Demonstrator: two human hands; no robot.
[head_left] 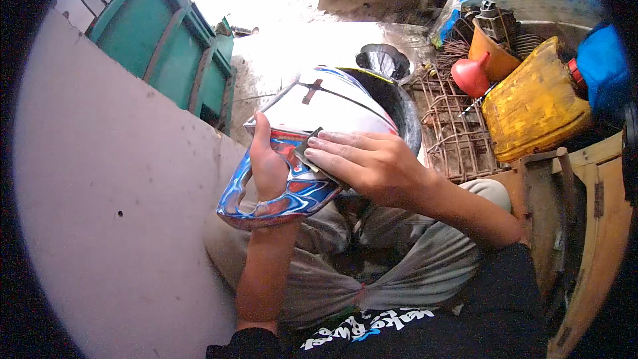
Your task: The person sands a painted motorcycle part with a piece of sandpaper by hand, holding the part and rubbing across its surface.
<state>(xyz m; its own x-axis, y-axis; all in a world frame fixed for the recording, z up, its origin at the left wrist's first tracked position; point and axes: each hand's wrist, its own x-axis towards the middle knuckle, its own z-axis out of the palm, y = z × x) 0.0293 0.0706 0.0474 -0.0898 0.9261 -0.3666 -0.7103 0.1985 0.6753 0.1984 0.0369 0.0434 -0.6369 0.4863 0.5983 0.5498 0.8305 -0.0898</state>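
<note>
A full-face helmet (345, 103) with a white shell and blue, red and white patterned chin part rests over my lap. My left hand (269, 169) grips the chin part, its thumb pointing up along the outside; its other fingers are mostly hidden by the helmet. Under the fingertips of my right hand (375, 159) is a small dark folded piece of sandpaper (306, 153), pressed flat on the helmet's side. Pale dust coats those fingertips. A dark cross-shaped mark shows on the white shell.
A pale wall panel (119, 179) stands close on the left, with a green metal cabinet (169, 46) behind it. At right are a rusty wire rack (452, 126), a yellow jerrycan (535, 103), a red funnel (472, 76) and a wooden frame (591, 226). A dark bowl-shaped object (383, 60) sits beyond the helmet.
</note>
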